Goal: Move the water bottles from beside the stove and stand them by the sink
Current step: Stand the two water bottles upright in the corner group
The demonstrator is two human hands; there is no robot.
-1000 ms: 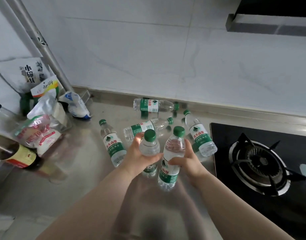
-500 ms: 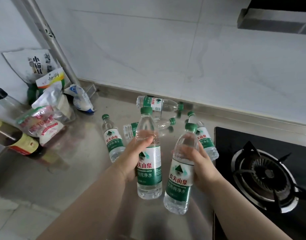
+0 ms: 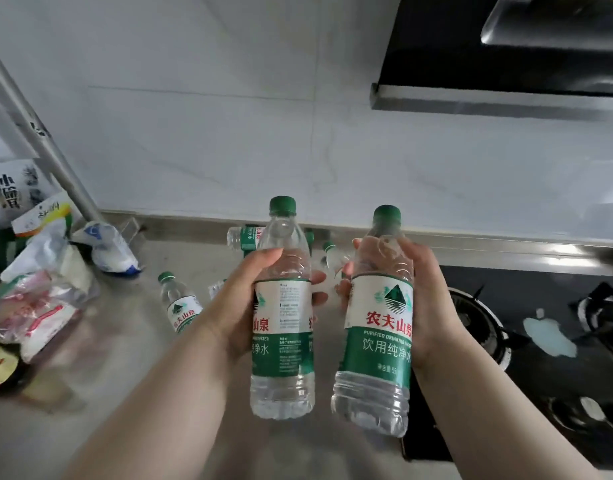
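My left hand (image 3: 241, 303) grips a clear water bottle (image 3: 284, 372) with a green cap and green-white label, held upright above the counter. My right hand (image 3: 429, 303) grips a second, identical water bottle (image 3: 377, 341), tilted slightly. Both are lifted close to the camera. Behind them more bottles lie on the steel counter: one (image 3: 180, 306) to the left of my left forearm, one (image 3: 242, 237) near the wall, and another (image 3: 331, 254) partly hidden between my hands. The sink is out of view.
A black gas stove (image 3: 526, 341) with burners fills the right side, under a range hood (image 3: 505, 57). Bags and packets of food (image 3: 38, 271) crowd the left of the steel counter (image 3: 125, 341). A metal pipe (image 3: 45, 150) slants up the wall corner.
Both hands have lifted their bottles higher off the counter and nearer to the camera. The view has tilted upward, showing more wall and hood.
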